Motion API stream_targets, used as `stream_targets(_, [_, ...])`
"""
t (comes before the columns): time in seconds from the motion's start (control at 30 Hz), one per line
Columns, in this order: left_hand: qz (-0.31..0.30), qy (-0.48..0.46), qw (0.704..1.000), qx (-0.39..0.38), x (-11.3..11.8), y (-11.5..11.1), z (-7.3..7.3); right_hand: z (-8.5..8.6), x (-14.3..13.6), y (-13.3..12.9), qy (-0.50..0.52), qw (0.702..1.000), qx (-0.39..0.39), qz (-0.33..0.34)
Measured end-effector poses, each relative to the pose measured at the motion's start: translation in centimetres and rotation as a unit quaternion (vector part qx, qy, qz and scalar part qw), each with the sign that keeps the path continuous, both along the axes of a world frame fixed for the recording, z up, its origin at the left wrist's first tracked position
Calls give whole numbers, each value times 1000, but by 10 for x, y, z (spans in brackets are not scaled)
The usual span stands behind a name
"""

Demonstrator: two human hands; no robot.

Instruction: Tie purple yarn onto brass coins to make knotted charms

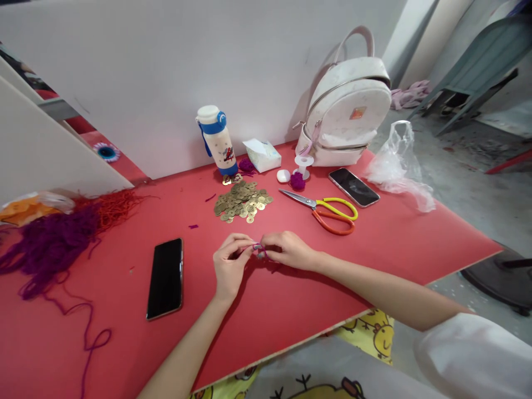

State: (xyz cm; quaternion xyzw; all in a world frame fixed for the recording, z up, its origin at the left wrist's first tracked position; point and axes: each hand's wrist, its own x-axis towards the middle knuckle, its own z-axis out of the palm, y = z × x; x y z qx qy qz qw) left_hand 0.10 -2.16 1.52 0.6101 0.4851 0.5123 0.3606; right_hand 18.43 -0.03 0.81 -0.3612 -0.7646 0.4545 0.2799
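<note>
My left hand [231, 265] and my right hand [290, 250] meet above the red table, fingertips pinched. Between them runs a short purple cord [258, 246], looped around a small greyish piece too tiny to name. Both hands grip the cord, one from each side. Just beyond them lies a pile of brass-coloured coins [241, 202], some with a hole in the middle. To the right of the coins rest scissors [322, 209] with one yellow and one orange handle, blades slightly apart.
A dark phone [165, 279] lies left of my hands, with purple yarn [54, 244] and red yarn [118, 210] farther left. At the back stand a bottle [218, 141], a tissue pack [262, 156], a spool [303, 164] and a white backpack [347, 113]. Another phone [353, 187] and a plastic bag [401, 163] lie right.
</note>
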Motion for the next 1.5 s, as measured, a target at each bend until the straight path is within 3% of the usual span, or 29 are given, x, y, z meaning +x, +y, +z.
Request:
stream_targets(0.07, [-12, 8, 1000, -4, 0, 1, -1, 0, 0, 2, -15, 996, 72, -49])
stream_targets(0.13, [-24, 20, 999, -6, 1, 1, 0, 0, 1, 3, 30, 995, 71, -66])
stream_targets(0.27, [-56, 31, 998, -7, 2, 0, 1, 2, 3, 2, 132, 987, 15, -95])
stream_targets(0.37, [-74, 19, 997, -5, 2, -2, 4, 0, 3, 3, 195, 970, -87, -120])
stream_targets(0.47, [-90, 0, 996, -12, 1, -3, 7, -5, 2, 9, 297, 918, -229, -129])
stream_targets(0.6, [-162, -33, 985, -43, 1, -5, 10, -6, 7, 24, 434, 815, -368, -113])
stream_targets(0.67, [-188, -44, 979, -60, 4, -5, 9, -5, 11, 30, 473, 775, -406, -102])
stream_targets(0.73, [-161, -51, 983, -66, 5, -4, 6, -3, 13, 32, 489, 764, -408, -103])
stream_targets(0.83, [-45, -61, 995, -70, 4, 0, 0, -1, 11, 28, 466, 802, -359, -105])
stream_targets(0.9, [27, -74, 994, -77, 1, 3, -3, -1, 9, 21, 409, 860, -290, -94])
stream_targets(1.0, [84, -83, 989, -85, -2, 5, -5, -2, 4, 9, 248, 956, -143, -61])
stream_targets(1.07, [97, -80, 988, -88, -3, 5, -6, -4, 2, 1, 132, 990, -29, -47])
stream_targets(1.17, [99, -80, 988, -88, -1, 3, -7, -7, 0, -6, 15, 992, 111, -55])
stream_targets(1.23, [95, -81, 989, -85, 0, 2, -6, -8, -1, -7, -32, 986, 151, -66])
stream_targets(1.37, [67, -66, 993, -74, 2, 0, -3, -8, -2, -5, -57, 991, 121, -21])
stream_targets(1.5, [46, -14, 998, -50, 4, -3, -1, -7, -3, -3, 1, 996, 67, 61])
